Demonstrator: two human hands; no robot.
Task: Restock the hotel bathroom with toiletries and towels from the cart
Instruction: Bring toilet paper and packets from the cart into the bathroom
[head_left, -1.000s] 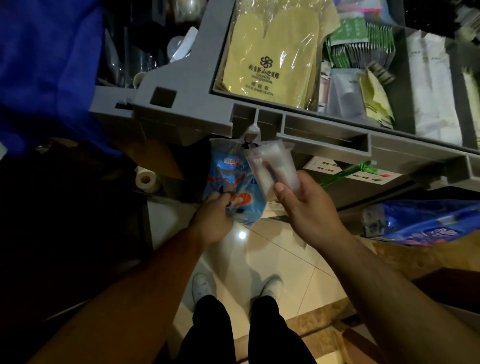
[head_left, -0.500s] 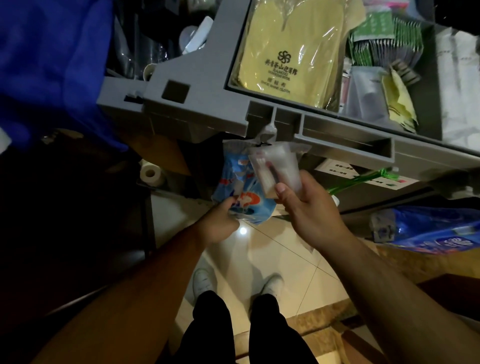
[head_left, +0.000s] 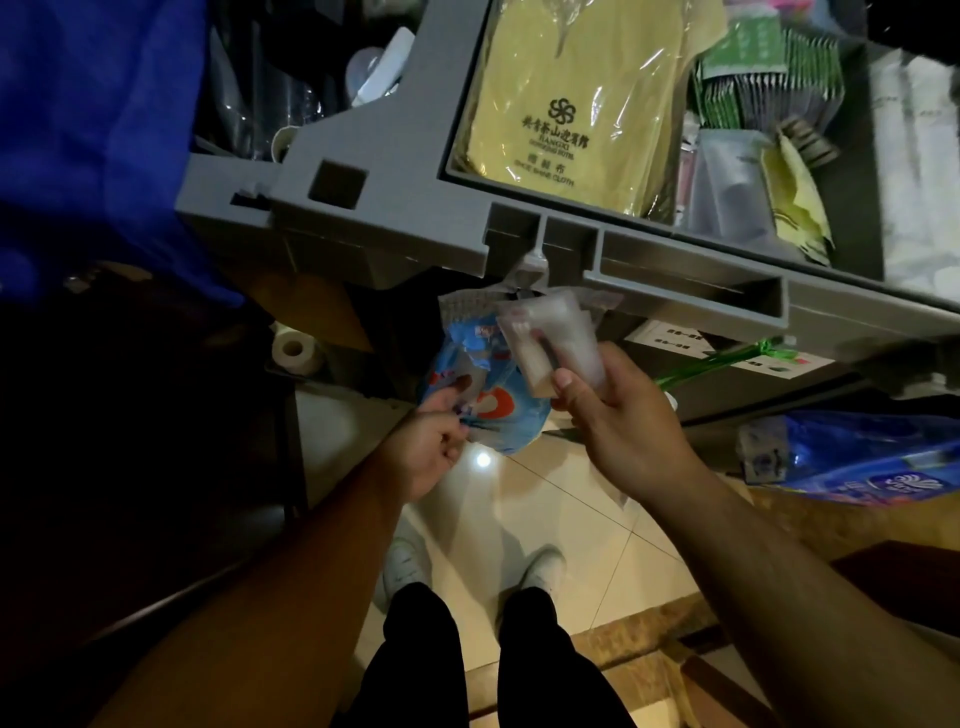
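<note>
A grey housekeeping cart (head_left: 395, 228) fills the top of the head view. A blue printed plastic bag (head_left: 498, 410) hangs from the cart's front edge. My left hand (head_left: 434, 441) pinches the bag's lower left side. My right hand (head_left: 618, 415) grips a small bundle of frosted toiletry packets (head_left: 550, 338) just in front of the bag's mouth. The cart's top tray holds wrapped yellow shoe-shine cloths (head_left: 576, 98), green sachets (head_left: 769, 78) and white packets (head_left: 914, 156).
A blue cloth bag (head_left: 93, 135) hangs at the left of the cart. A toilet roll (head_left: 293, 351) sits on a dark lower shelf. Another blue plastic pack (head_left: 857, 457) lies at the right. Below are pale floor tiles (head_left: 545, 519) and my legs and shoes.
The view has shifted slightly, with the cart sliding right in the frame. My left hand has dropped a little along the blue bag. The right hand keeps the packets at the bag's mouth.
</note>
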